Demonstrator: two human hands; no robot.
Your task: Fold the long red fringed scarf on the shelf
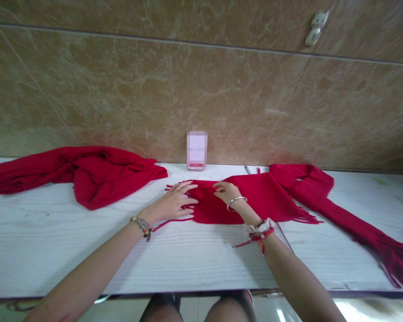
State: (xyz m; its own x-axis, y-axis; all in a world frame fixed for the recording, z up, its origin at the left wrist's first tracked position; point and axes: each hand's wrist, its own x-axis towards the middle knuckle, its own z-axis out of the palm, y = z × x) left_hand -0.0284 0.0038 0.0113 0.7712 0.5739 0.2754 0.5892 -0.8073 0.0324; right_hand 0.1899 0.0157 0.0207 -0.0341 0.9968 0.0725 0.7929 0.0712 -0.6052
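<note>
A red fringed scarf (268, 197) lies flat on a white wood-grain table. My left hand (179, 201) rests on its left fringed end, palm down, with the fingers spread. On the same cloth, just to the right, is my right hand (227, 192); its fingers are loosely bent, with a gap between them, and their tips are at the scarf's surface. No cloth shows gripped in either hand. Fringe at the right end of this scarf hangs over the table surface beside another folded red length (302, 181).
A bunched red scarf (100, 174) lies at the left. The red length at the right runs to a fringed end (396, 259). A phone (196, 151) leans upright against the brown tiled wall (154, 89). A white cat-shaped hook (316, 28) is on the wall.
</note>
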